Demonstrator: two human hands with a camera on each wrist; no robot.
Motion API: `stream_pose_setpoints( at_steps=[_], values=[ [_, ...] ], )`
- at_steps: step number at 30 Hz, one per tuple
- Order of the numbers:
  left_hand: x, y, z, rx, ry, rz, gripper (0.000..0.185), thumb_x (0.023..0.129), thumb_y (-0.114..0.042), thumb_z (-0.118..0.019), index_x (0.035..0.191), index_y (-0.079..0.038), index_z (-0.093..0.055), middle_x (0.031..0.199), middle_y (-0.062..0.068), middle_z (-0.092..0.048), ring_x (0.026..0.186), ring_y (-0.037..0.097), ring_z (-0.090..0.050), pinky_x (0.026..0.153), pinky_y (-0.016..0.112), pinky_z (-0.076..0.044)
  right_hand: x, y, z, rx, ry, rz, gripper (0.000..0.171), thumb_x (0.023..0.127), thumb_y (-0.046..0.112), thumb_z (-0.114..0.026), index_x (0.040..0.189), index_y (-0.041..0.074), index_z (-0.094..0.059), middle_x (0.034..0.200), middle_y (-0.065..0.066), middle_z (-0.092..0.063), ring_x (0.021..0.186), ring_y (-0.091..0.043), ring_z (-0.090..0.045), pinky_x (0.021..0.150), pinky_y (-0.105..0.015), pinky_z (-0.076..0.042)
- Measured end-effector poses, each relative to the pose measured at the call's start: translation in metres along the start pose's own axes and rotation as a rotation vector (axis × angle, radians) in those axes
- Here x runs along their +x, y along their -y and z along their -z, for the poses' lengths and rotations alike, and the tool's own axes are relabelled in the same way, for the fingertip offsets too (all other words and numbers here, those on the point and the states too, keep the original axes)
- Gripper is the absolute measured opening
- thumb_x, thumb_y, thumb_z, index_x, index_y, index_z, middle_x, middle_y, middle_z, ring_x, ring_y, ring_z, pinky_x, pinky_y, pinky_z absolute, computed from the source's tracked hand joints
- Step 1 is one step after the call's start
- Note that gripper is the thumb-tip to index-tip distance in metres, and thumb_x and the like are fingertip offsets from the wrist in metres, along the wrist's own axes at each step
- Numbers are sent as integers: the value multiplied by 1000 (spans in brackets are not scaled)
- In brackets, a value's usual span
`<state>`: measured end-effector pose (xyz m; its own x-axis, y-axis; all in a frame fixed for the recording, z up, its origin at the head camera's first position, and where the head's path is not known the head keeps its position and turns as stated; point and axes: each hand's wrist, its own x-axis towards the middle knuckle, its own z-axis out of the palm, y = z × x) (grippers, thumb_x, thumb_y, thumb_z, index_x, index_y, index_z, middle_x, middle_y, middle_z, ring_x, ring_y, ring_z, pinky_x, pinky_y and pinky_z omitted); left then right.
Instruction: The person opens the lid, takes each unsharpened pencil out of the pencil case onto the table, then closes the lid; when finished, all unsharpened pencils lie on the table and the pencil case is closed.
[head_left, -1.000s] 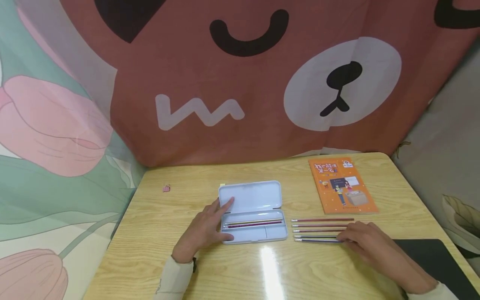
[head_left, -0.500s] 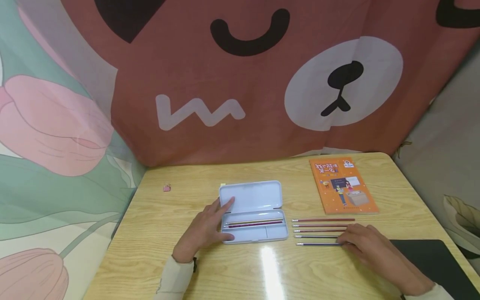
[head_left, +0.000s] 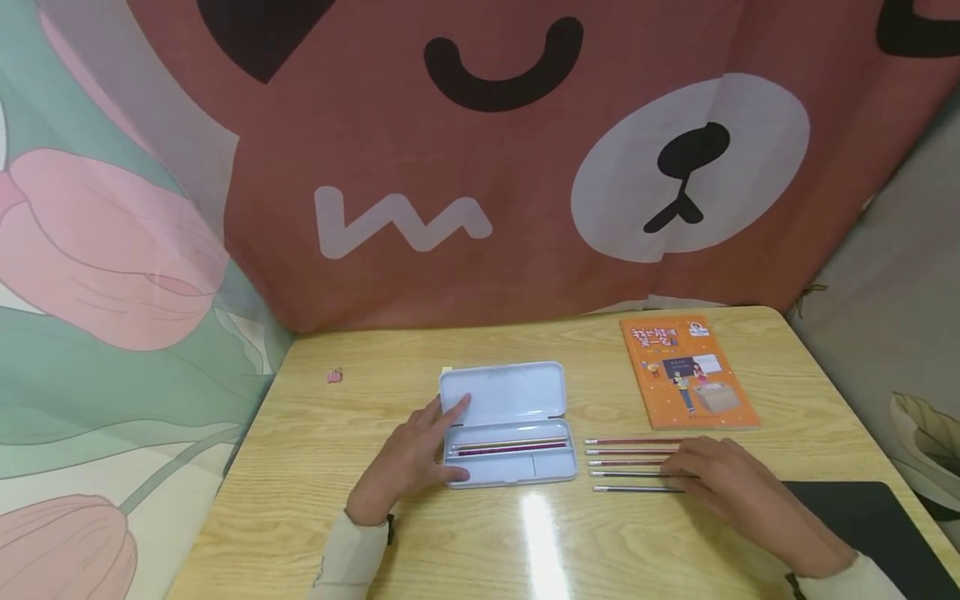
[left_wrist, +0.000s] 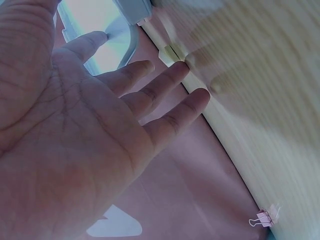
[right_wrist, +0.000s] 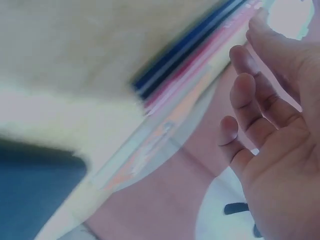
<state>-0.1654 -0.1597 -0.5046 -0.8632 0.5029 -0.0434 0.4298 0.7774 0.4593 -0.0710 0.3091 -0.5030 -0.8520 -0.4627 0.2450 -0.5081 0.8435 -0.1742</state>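
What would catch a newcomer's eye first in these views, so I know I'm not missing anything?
First, the open pale blue metal pencil case at the middle of the light wooden table, with pencils in its tray and the left hand resting against its left end. To its right, a row of slim red and dark pencils lies under the right hand. Behind them lies an orange illustrated book.
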Motion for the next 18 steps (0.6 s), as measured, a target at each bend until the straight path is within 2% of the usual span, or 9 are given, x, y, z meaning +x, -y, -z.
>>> stream_pose_setpoints(
  at_steps=[2,3,5,7,10,15,18],
  values=[
    [0,0,0,-1,-3,-3,112,85,-39,-97,176,-24,-33,180,21,-29,153,47,-46,121,65,-44,11,5,-1,30,-44,43,26,84,16,-96,102,30,-84,97,23,-69,88,2,-61,74,-32,-53],
    [0,0,0,-2,-4,-4,112,85,-39,-97,176,-24,-33,180,21,-29,153,47,-46,121,65,-44,18,10,-1,33,-38,34,24,86,18,-95,103,31,-84,95,25,-67,86,3,-57,74,-31,-51],
    [0,0,0,-2,-4,-3,112,85,-39,-97,176,-23,-33,180,21,-29,153,47,-46,121,65,-44,31,20,-4,42,-83,59,21,87,20,-94,103,30,-85,92,25,-63,84,4,-53,73,-30,-49],
    [0,0,0,-5,-4,-1,112,85,-39,-97,176,-24,-33,180,22,-29,153,48,-46,121,65,-44,45,30,-9,56,-119,91,18,90,21,-92,105,28,-85,91,24,-63,84,3,-53,73,-30,-48],
    [0,0,0,-5,-2,-1,112,86,-39,-97,176,-24,-33,179,22,-30,153,48,-46,121,65,-44,66,43,-18,55,-129,120,16,94,22,-89,109,23,-84,94,19,-67,87,-1,-59,76,-33,-51],
    [-1,0,0,0,-6,-9,112,85,-39,-97,176,-23,-33,179,22,-30,152,48,-47,121,66,-44,100,64,-33,113,-49,138,18,103,23,-80,119,16,-82,106,7,-74,100,-12,-65,89,-41,-56],
    [-1,0,0,3,-12,-13,112,85,-38,-97,176,-23,-33,180,21,-30,151,47,-48,120,65,-45,115,77,-41,145,-4,145,24,106,26,-76,125,13,-81,112,3,-76,106,-15,-66,91,-42,-56]
  ],
)
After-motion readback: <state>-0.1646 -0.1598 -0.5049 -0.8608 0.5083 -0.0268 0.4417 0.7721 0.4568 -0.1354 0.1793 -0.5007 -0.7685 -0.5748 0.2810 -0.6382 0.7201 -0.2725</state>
